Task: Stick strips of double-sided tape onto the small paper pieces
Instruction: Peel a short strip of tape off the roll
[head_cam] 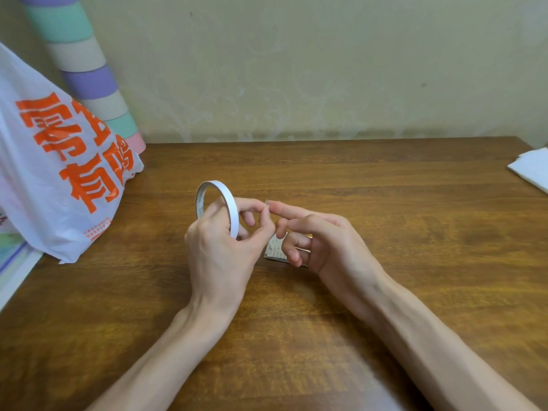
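Observation:
My left hand (221,244) grips a thin white roll of double-sided tape (221,197), held upright above the wooden table (385,292). Its thumb and forefinger also pinch a tiny bit of tape end (267,204). My right hand (314,235) meets it there, forefinger tip touching that same bit, the other fingers loosely curled. A small printed paper piece (274,250) lies flat on the table under my right fingers, mostly hidden by them.
A white plastic bag (56,179) with orange characters stands at the left, a striped pastel tube (89,75) leaning on the wall behind it. White paper sheets (530,170) lie at the right edge. Papers (14,262) sit at the lower left.

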Tool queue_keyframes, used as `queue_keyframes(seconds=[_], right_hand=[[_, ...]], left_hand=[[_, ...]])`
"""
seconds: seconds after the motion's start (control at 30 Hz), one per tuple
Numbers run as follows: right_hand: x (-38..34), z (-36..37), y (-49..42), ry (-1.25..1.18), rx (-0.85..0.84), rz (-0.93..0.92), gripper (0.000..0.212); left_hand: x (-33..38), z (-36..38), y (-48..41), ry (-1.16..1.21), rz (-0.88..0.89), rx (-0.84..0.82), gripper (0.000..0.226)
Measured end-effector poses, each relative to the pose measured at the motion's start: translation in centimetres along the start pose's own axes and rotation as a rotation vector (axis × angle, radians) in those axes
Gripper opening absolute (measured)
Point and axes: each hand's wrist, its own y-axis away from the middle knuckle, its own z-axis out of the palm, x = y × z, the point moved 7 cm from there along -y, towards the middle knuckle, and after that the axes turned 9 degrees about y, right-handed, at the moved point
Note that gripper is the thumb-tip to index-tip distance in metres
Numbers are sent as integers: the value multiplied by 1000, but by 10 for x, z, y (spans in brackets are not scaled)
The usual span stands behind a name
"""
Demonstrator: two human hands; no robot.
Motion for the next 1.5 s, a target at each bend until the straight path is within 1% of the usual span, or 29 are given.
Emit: queue_keyframes(seconds=[0.07, 0.23, 0.43, 0.57, 0.7, 0.77, 0.97, 1.07, 1.23, 1.37, 1.5], right_hand=[[-1, 0, 0, -1, -5, 1, 41], [-4, 2, 2, 3, -16, -5, 52], [-6, 5, 2, -63, -30, 2, 54], [-5, 4, 1, -94, -25, 15, 56], [-2, 2, -1, -126, -19, 19, 43], [-1, 2, -1, -124, -19, 15, 41], [-1, -1, 0, -87, 0, 6, 32], [-2, -3, -1, -100, 1, 0, 34], [-1, -4, -2, -142, 1, 13, 41], [-1, -3, -2, -148, 0, 21, 43], [-1, -3, -2, -153, 0, 22, 44]], left_hand=[[-1, 1, -1, 23, -18, -2, 5], [-8, 3, -1, 117, -109, -16, 7], [-16, 6, 0, 260, -263, -34, 9], [-16, 7, 0, 323, -313, -38, 9], [-15, 7, 0, 355, -335, -39, 9], [-16, 8, 0, 371, -343, -47, 9], [-13, 9, 0, 377, -310, -68, 8], [-10, 9, 0, 333, -250, -103, 1], [-7, 8, -1, 222, -126, -92, 14], [0, 4, -3, 122, -29, -57, 13], [0, 4, -2, 103, 8, -52, 9]])
